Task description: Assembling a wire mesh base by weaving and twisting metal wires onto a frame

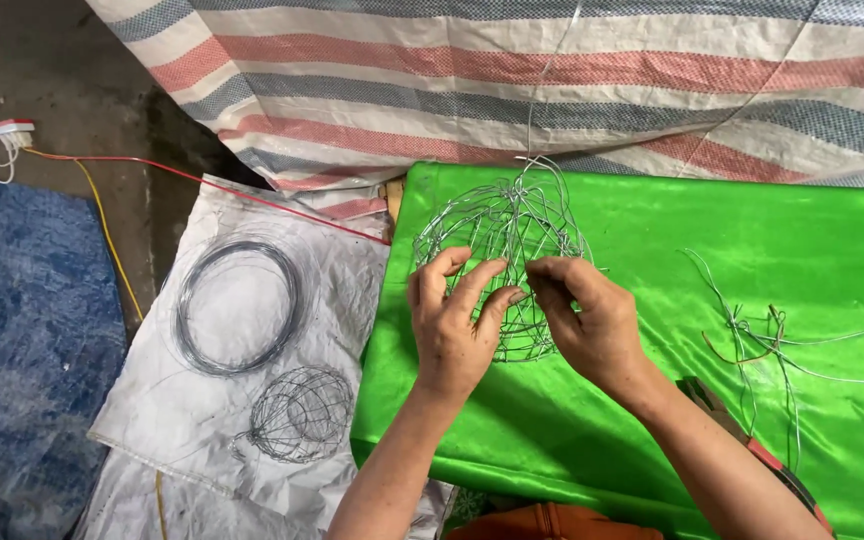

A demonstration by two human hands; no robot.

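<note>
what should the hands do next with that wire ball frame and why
Probably pinch and twist the strand where both hands meet. The left hand and right hand grip the wire frame on the green cloth, fingertips together at one crossing, and loose wire ends stick up at its top.

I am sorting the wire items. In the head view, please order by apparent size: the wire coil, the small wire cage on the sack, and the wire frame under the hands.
1. wire frame
2. wire coil
3. small wire cage
</note>
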